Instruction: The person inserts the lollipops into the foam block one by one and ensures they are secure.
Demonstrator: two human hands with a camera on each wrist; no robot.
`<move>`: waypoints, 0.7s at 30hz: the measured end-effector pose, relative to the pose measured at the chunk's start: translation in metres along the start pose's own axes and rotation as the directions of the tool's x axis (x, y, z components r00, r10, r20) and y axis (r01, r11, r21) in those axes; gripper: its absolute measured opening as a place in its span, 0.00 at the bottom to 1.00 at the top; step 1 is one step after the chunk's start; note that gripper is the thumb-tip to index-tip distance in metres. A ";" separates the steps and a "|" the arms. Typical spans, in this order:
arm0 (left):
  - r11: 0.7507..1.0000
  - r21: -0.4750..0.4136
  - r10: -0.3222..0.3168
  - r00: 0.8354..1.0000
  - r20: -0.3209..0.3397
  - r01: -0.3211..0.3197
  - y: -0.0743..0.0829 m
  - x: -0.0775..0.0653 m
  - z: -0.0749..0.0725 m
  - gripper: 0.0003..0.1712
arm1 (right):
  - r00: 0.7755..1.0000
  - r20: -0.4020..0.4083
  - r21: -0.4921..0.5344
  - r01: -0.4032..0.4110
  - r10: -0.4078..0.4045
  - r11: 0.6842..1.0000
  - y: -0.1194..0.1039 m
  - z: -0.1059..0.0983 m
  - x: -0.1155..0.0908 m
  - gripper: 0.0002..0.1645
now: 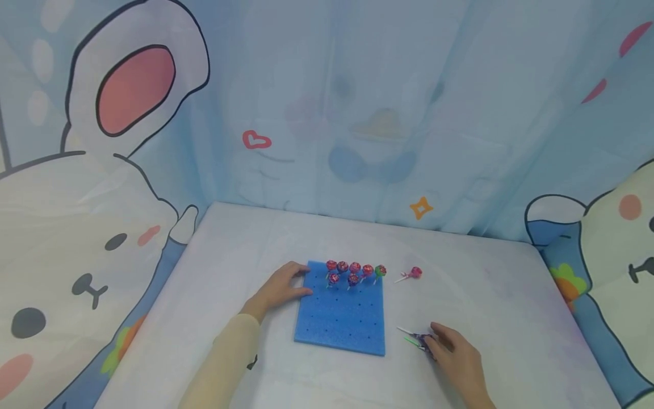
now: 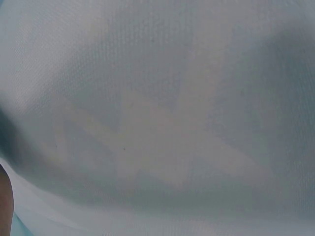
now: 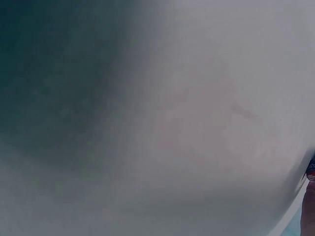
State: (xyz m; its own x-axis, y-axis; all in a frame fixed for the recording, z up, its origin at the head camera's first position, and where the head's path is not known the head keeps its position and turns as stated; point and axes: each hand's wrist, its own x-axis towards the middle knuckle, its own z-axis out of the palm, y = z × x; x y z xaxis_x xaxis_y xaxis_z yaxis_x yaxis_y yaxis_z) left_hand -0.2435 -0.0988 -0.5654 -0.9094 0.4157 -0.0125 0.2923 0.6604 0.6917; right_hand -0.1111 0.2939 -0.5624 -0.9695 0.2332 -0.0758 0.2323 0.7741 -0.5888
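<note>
A blue foam board [image 1: 339,315] with rows of small holes lies on the table. Several wrapped lollipops [image 1: 355,267] stand by their sticks in its far rows, mostly red and purple, with one green lollipop [image 1: 380,271] at the right end. My left hand [image 1: 278,288] rests against the board's left edge, thumb and fingers spread apart. Right of the board, my right hand [image 1: 456,360] holds dark-wrapped lollipops [image 1: 423,339] by their wrapped ends; a white and a green stick point left. In the right wrist view, a bit of wrapper [image 3: 311,169] shows beside a finger.
One pink lollipop [image 1: 416,272] lies loose on the white tabletop [image 1: 501,301], right of the board's far corner. A blue printed curtain [image 1: 317,85] hangs behind and at the sides. Pale fabric fills most of both wrist views.
</note>
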 end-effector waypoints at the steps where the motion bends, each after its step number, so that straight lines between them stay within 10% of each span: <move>1: 1.000 0.000 0.001 1.000 -0.002 -0.001 0.000 0.000 0.000 0.35 | 1.000 0.000 -0.009 0.005 -0.005 1.000 0.001 0.000 0.000 0.27; 21: 1.000 0.003 0.015 1.000 -0.003 -0.015 -0.001 0.001 0.001 0.35 | 0.999 0.033 -0.091 -0.001 0.004 0.996 0.008 0.005 0.001 0.25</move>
State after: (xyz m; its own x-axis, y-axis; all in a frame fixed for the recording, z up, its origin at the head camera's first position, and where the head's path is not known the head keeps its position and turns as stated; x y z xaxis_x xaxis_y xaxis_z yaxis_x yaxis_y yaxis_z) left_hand -0.2443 -0.0984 -0.5667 -0.9059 0.4234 0.0000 0.3064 0.6557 0.6900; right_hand -0.1106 0.2971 -0.5706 -0.9705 0.2169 -0.1051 0.2398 0.8243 -0.5128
